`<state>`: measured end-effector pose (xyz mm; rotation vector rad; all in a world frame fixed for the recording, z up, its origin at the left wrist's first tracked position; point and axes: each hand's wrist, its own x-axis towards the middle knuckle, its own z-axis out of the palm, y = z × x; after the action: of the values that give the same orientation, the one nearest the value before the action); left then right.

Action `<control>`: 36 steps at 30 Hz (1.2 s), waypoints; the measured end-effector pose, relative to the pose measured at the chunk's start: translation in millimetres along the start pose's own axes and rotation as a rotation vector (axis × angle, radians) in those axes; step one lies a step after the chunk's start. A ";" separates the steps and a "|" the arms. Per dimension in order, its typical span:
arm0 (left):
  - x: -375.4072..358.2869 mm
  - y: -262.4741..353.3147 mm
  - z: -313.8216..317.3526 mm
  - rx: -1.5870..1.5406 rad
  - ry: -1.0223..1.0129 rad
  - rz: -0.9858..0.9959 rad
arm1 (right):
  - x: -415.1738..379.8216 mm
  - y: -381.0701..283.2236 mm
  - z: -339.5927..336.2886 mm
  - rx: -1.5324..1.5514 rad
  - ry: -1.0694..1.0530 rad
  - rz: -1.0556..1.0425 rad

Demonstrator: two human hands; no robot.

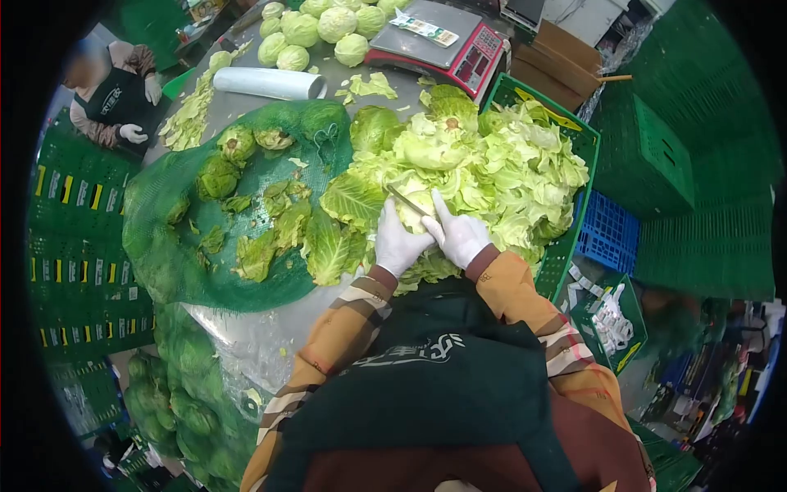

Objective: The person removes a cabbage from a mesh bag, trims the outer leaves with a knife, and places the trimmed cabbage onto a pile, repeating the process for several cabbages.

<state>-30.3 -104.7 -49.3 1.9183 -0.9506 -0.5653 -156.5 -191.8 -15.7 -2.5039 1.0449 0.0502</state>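
Note:
A pale green cabbage (416, 215) sits between my two gloved hands, partly covered by them. My left hand (398, 239) is closed against its left side, the thumb reaching toward the right. My right hand (459, 236) grips a small knife (407, 199), its handle hidden in the glove. The blade lies slantwise across the cabbage, pointing up and left. Loose cabbage leaves (334, 246) lie to the left of my hands. More trimmed leaves (525, 168) heap up to the right in a green crate (584, 176).
Green netting (164, 254) with a few cabbages spreads at the left. Beyond it are a white roll (269, 83), a red scale (443, 45) and whole cabbages (336, 25). A co-worker (119, 98) stands at far left. Stacked crates (648, 156) flank the right.

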 end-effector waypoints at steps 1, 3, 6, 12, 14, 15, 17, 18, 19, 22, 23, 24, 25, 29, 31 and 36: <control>-1.7 -1.3 -0.3 0.000 0.012 0.014 | 0.9 0.7 3.3 0.015 0.021 -0.011; -3.0 3.4 -6.6 -0.031 -0.032 -0.056 | 0.5 -4.9 -6.7 0.109 -0.007 0.022; -0.9 8.7 -17.2 -0.165 -0.108 -0.140 | 29.2 32.7 42.1 0.616 0.314 -0.144; -30.3 -17.7 -23.9 -0.595 -0.115 -0.099 | 46.2 60.5 21.0 0.431 0.228 0.224; -35.3 -17.8 -26.7 -0.622 -0.053 -0.209 | 45.6 51.9 23.3 0.327 0.233 0.188; -31.7 -24.2 -24.7 -0.689 -0.018 -0.357 | 37.8 34.0 7.5 0.283 0.211 0.204; -25.9 -20.4 -23.1 -0.767 0.042 -0.527 | 29.9 25.4 8.7 0.315 0.151 0.081; -24.1 -20.5 -19.8 -0.770 0.049 -0.528 | 23.7 17.3 3.7 0.312 0.148 0.075; -21.5 -21.5 -15.6 -0.603 0.052 -0.363 | 15.9 4.2 -7.5 0.173 0.081 -0.063; -16.9 -14.4 -5.1 -0.130 0.114 -0.085 | 9.7 -4.6 -13.6 -0.006 -0.010 -0.237; -16.0 -10.5 -3.7 -0.066 0.108 -0.051 | 9.1 -4.2 -14.4 -0.045 -0.029 -0.275; -15.9 -4.8 -3.7 -0.003 0.101 -0.016 | 8.7 -3.6 -16.3 -0.047 -0.029 -0.273; -17.1 -0.7 -3.7 0.030 0.111 0.020 | 9.2 -3.2 -19.0 -0.055 -0.034 -0.248; -17.4 -6.1 -0.7 0.109 0.093 0.021 | 15.8 2.8 -20.1 -0.032 -0.037 -0.253; -16.7 -2.8 -1.0 0.026 0.108 0.024 | 18.5 3.4 -18.9 -0.044 -0.020 -0.259; -14.3 -5.7 5.2 0.120 0.144 0.070 | 16.3 3.1 -6.4 -0.113 0.119 -0.262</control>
<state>-40.3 -94.2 -56.6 1.9941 -0.9727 -0.3308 -147.9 -207.2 -14.1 -2.7551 0.7682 -0.1222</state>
